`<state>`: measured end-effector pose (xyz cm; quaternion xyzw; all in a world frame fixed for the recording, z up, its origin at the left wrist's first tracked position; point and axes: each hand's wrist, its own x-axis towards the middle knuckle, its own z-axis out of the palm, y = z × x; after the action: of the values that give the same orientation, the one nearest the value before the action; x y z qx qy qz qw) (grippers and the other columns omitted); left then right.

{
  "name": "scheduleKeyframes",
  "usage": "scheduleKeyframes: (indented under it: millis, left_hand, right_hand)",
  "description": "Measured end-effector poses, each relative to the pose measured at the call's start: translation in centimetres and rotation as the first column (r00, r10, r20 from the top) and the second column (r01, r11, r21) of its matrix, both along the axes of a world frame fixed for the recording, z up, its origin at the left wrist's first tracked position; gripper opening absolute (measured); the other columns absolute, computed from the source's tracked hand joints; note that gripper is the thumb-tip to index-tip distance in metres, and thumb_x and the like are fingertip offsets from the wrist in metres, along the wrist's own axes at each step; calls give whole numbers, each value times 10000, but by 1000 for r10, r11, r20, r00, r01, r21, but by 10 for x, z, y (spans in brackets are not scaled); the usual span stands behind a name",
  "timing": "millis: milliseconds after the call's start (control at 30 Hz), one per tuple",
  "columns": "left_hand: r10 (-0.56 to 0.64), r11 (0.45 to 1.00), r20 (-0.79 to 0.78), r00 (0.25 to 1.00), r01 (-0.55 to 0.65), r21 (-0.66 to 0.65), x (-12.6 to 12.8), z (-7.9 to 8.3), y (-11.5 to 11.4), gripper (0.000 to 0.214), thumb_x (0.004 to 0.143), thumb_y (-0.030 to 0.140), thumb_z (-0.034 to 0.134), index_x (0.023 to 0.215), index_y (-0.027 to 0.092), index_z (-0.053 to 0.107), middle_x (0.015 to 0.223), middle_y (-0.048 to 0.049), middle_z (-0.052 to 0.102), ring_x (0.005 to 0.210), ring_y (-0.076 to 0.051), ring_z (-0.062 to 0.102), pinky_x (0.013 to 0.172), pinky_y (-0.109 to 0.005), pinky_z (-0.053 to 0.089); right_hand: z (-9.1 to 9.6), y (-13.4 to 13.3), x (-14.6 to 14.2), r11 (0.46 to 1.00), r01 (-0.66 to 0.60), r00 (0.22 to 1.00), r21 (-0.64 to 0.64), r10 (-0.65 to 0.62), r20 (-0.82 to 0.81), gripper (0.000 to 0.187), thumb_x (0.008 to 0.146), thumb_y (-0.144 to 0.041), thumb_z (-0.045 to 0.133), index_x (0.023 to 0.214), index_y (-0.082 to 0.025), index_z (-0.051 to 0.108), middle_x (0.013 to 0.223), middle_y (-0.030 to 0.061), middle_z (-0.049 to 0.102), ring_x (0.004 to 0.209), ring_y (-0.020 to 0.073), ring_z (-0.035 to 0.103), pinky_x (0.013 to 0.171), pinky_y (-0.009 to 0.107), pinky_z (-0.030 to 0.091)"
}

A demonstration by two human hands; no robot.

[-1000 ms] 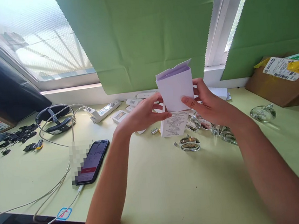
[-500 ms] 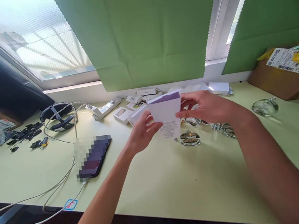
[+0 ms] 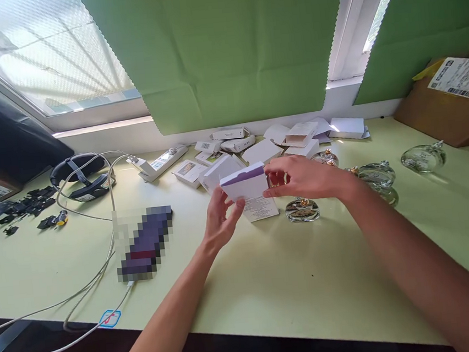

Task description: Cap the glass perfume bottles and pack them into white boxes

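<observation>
"How are the hands set?"
"Both are partly closed. The left hand (image 3: pixel 222 218) pinches the left side of a white box (image 3: pixel 244 188), thumb on the front, fingers curled behind. The right hand (image 3: pixel 296 178) grips its right edge, thumb near the front corner."

"And the box itself?"
"Plain white above, with lines of small print on the lower part. The top is open, showing a shaded, purplish inside. It's tilted, over the middle of the table (image 3: pixel 270 283), farther from the near edge than the hands' forearms. I can't tell whether its bottom touches the surface."

"What's around it?"
"A glass bottle (image 3: pixel 302 211) stands just right of the printed part. More white boxes (image 3: pixel 262 151) lie in a heap toward the table's back edge. Another bottle (image 3: pixel 423 158) sits toward the back right corner, near a brown carton (image 3: pixel 447 105). A phone (image 3: pixel 145 242), blurred out in blocks, lies left of the hands."

"Anything different from a second ago?"
"Yes. The box was held taller and more upright, a flap sticking up at its top, and the right thumb lay across its front. Now it's lower in view, and the thumb is at the edge."
</observation>
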<state>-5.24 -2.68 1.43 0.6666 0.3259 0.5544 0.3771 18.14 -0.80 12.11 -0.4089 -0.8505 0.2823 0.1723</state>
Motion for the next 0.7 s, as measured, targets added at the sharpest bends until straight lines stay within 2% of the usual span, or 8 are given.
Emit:
scheduleKeyframes:
  millis: [100,233,333,533,700]
  left_hand:
    - [25,999,-17,1000,-24,36,-1,3,0,333,931,377,594,1231,236,560,1247,-103,598,1172,-233,580,934,-369,540]
    - [32,997,-51,998,-29,67,-3,4,0,342,926,359,606,1242,241,551,1268,-109,598,1172,-232,586,977,-408,524]
    - [41,995,-112,993,-30,98,-4,1,1,377,926,350,609,1279,249,524,1272,-111,609,1172,-230,594,961,-398,529]
    - [9,993,-108,994,3,116,-6,-2,2,429,942,430,563,1325,254,486,1256,-116,627,1160,-250,604,922,-403,531]
    - [26,998,-53,998,-23,55,-7,3,-1,426,964,530,469,1276,251,550,1219,-97,649,1116,-240,614,879,-370,522]
  right_hand:
    - [3,-2,0,999,-11,999,-31,10,-37,365,827,-575,643,839,-211,624,787,4,573,665,135,498,585,273,359]
    - [8,-6,-2,993,96,975,61,-82,-205,372,865,-577,606,950,-218,658,806,6,555,683,130,493,606,271,382]
    - [9,-7,-5,987,122,944,109,-82,-319,366,887,-549,598,1002,-213,686,790,8,587,671,123,510,599,267,388]
    - [7,-6,-8,970,121,941,213,-44,-336,344,898,-492,617,780,-175,683,633,-13,587,563,95,487,555,264,358]
    - [6,-6,-10,969,115,940,217,-36,-339,310,873,-468,661,821,-163,685,655,-1,620,576,100,520,558,262,383]
